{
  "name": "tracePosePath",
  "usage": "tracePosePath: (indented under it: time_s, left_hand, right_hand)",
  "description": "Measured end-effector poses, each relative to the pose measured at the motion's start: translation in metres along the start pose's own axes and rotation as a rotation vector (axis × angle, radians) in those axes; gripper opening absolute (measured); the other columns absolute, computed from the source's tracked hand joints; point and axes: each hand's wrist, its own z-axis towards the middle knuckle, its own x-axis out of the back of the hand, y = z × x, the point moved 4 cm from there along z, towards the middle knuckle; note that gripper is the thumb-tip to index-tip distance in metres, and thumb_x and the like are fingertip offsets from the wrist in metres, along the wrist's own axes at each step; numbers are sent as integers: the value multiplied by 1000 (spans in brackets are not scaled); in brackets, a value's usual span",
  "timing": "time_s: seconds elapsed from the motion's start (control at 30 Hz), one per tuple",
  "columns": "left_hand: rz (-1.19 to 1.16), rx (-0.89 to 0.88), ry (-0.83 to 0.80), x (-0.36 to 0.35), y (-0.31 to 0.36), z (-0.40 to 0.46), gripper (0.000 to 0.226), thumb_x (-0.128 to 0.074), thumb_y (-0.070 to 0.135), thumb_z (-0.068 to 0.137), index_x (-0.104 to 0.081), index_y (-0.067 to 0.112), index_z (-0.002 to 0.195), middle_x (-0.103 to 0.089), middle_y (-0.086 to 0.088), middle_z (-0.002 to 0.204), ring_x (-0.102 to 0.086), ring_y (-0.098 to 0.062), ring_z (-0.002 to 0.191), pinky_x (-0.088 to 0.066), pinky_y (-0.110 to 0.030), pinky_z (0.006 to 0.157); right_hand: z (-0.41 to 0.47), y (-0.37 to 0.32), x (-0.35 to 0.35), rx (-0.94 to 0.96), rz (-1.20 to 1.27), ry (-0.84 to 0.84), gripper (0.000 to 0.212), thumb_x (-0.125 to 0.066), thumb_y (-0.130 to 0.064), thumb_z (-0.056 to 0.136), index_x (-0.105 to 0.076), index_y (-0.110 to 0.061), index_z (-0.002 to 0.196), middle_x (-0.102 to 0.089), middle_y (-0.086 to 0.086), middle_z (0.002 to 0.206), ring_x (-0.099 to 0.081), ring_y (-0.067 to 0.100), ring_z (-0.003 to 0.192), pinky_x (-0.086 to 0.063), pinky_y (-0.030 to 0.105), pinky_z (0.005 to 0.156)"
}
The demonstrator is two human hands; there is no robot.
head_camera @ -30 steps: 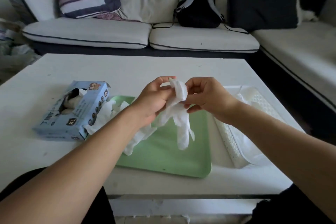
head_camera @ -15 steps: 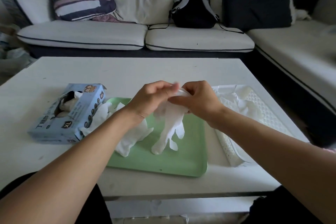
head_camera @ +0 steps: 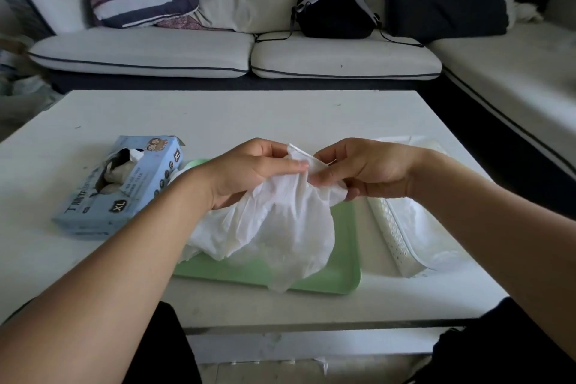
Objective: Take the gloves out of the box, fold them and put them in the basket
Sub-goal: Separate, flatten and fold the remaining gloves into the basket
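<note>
Folding step in hand. Left hand (head_camera: 249,170) and right hand (head_camera: 364,170) are pinching the cuff of a white glove (head_camera: 280,227), close together, the glove hanging over the green tray (head_camera: 336,271). The box (head_camera: 124,187) is lying to the left, still holding gloves — the basket (head_camera: 396,234) to the right. Next move, likely: lay it flat, fold, then carry it right to the basket.

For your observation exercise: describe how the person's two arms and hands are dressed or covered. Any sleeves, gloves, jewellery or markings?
Both forearms are bare, with no sleeve in view. The left hand and the right hand are ungloved. No ring, watch, bracelet or marking shows on the fingers or wrists. Dark clothing appears only at the frame's bottom edge, below the arms.
</note>
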Motion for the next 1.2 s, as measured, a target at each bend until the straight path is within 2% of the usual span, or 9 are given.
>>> tracePosePath:
  time_s: [0.07,0.17,0.33,0.43,0.53,0.67,0.83,1.03,1.2]
  left_hand:
    - [153,50,74,7,-8,6,19,-70,29,95,-78,12,99,-77,-7,97,-73,-24,87,-55,-34,80]
    - [329,6,247,18,-19,23,34,-69,34,96,-71,0,89,-63,-4,73,-55,-13,61,-42,-23,59]
    - [318,-462,549,24,1,34,38,-66,23,99,-55,-2,72,-42,0,63,-34,-12,60,-28,-29,57]
    - [384,-638,549,21,13,29,19,-65,17,99,-67,13,80,-55,12,67,-47,-4,62,-38,-20,63]
    - [576,-560,457,21,-3,29,9,-70,15,95,-78,20,98,-74,15,88,-67,-3,83,-49,-18,80]
    - [846,-189,105,7,-56,32,10,-73,19,92,-79,22,99,-77,10,91,-70,-6,83,-49,-25,75]
    - [1052,-81,-63,-10,-102,22,14,-68,18,87,-76,25,95,-73,8,93,-69,-12,87,-56,-39,81]
    - [1101,-51,-177,-14,-104,10,29,-72,25,79,-74,32,107,-60,15,105,-61,-8,98,-55,-34,86]
    - [1025,53,-203,-17,-102,14,13,-67,39,82,-74,29,87,-63,12,91,-63,-9,85,-57,-40,81]
  right_hand:
    - [9,11,6,-50,-52,87,18,-75,-14,87,-67,-4,100,-49,11,88,-41,15,68,-33,24,56]
    - [22,18,15,-26,-132,326,22,-80,-16,83,-72,2,92,-52,13,82,-41,25,72,-34,30,60]
    - [10,-20,37,435,-284,817,11,-83,-18,79,-75,-11,83,-70,11,74,-57,14,65,-48,34,61]
    - [-10,-40,34,654,-501,917,5,-78,-17,81,-76,-14,81,-70,3,70,-55,8,60,-47,27,60]
    - [-1,-23,24,509,-770,782,5,-81,-18,79,-76,-18,81,-70,-5,71,-62,5,64,-47,21,62]
    - [27,36,-3,210,-918,447,10,-81,-20,81,-77,-21,89,-74,-5,84,-67,10,76,-53,24,73]
    - [42,80,-40,75,-1150,154,25,-73,-28,87,-72,-21,111,-70,-3,104,-64,18,90,-49,27,76]
    - [38,77,-53,67,-1144,-15,25,-77,-27,85,-71,-18,108,-50,-19,73,-49,4,70,-37,18,66]
    - [35,66,-40,-48,-853,-131,14,-74,-28,89,-75,-19,99,-72,-13,77,-71,5,70,-44,7,66]
